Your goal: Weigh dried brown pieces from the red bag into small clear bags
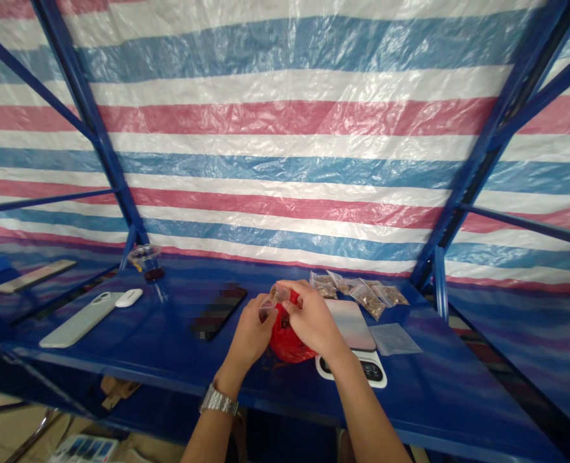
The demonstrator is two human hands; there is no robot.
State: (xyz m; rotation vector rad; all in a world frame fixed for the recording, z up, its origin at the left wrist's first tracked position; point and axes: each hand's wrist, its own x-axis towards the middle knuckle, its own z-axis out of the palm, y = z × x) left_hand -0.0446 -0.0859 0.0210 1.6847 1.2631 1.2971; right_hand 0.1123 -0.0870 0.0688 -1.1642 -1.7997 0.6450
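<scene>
My left hand (255, 326), with a metal watch at the wrist, pinches the edge of a small clear plastic bag (267, 305). My right hand (310, 316) is closed on a small clear container (280, 292) with brown bits in it, held at the bag's mouth. Whether it is a cup or a scoop I cannot make out. Directly beneath both hands lies an open red plastic bag (289, 346) with dark contents, partly hidden by my fingers. A white kitchen scale (352, 326) with a dark display stands just right, partly covered by my right forearm.
Several filled zip bags (369, 299) lie behind the scale, and a flat clear bag (395, 339) beside it. Leftward on the blue table (169, 350) are a dark phone (222, 312), a pale phone (80, 321), a white case (129, 298) and a clear cup (148, 262). Blue posts flank the striped sheet.
</scene>
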